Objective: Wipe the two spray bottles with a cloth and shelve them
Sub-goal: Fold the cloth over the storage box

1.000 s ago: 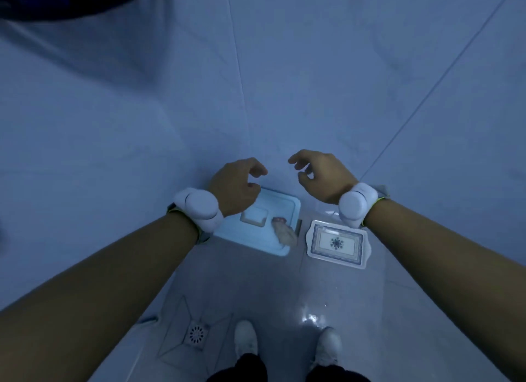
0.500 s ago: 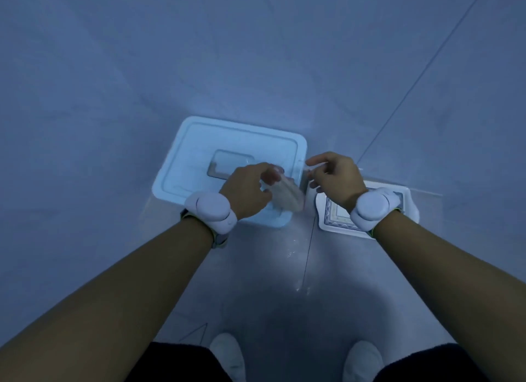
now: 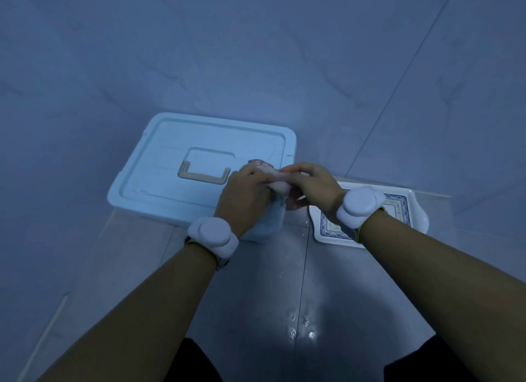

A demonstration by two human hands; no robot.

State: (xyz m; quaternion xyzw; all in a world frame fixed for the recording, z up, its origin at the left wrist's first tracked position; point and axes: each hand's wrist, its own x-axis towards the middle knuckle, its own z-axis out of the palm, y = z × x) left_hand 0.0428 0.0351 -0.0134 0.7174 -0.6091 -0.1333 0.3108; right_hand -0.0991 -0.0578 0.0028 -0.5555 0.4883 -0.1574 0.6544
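Here, left hand point(image 3: 244, 199) and right hand point(image 3: 311, 186) both clamped on pale cloth point(image 3: 277, 182); no legible writing.

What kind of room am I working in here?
Probably a bathroom or utility corner: tiled wall, wet glossy floor tiles, a lidded plastic storage box against the wall. Both hands hold a cloth.

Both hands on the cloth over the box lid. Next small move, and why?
Probably lift the cloth clear of the storage box lid and open it out. Left hand and right hand both pinch it in a bunched wad at the lid's right end, beside the patterned tray. No spray bottle is in view, so the cloth needs readying first.
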